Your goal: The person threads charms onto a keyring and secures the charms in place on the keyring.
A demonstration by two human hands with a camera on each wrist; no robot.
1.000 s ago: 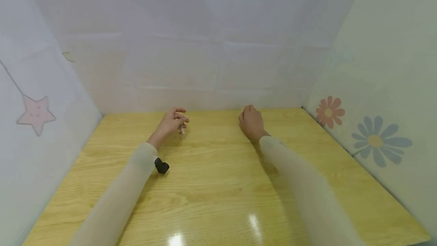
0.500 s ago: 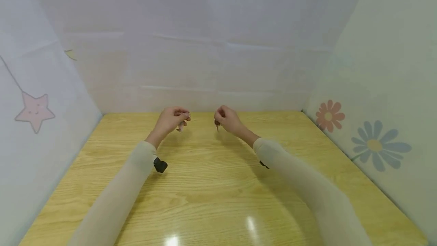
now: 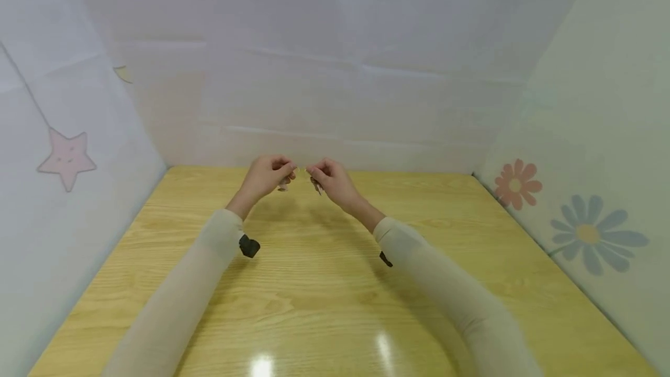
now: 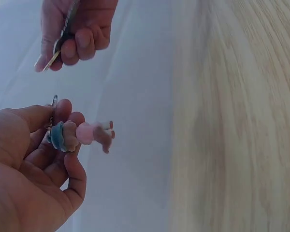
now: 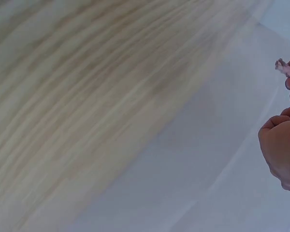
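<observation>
Sleeves, beige, run over glossy wood-grain table (image 3: 324,307) toward both hands raised near the far wall. Left hand (image 3: 264,176) pinches small figure charm (image 4: 84,134): pink body, blue-green cap, soft-looking, sticking out past the curled fingertips, with a metal ring (image 4: 54,100) by the thumb. Right hand (image 3: 332,179) pinches a flat metal key (image 4: 58,46), with the blade poking out below the fingers. Key and charm sit close together, not touching, above the table. Behind them, white paper wall; star sticker (image 3: 67,159) left, flower stickers (image 3: 588,234) right.
</observation>
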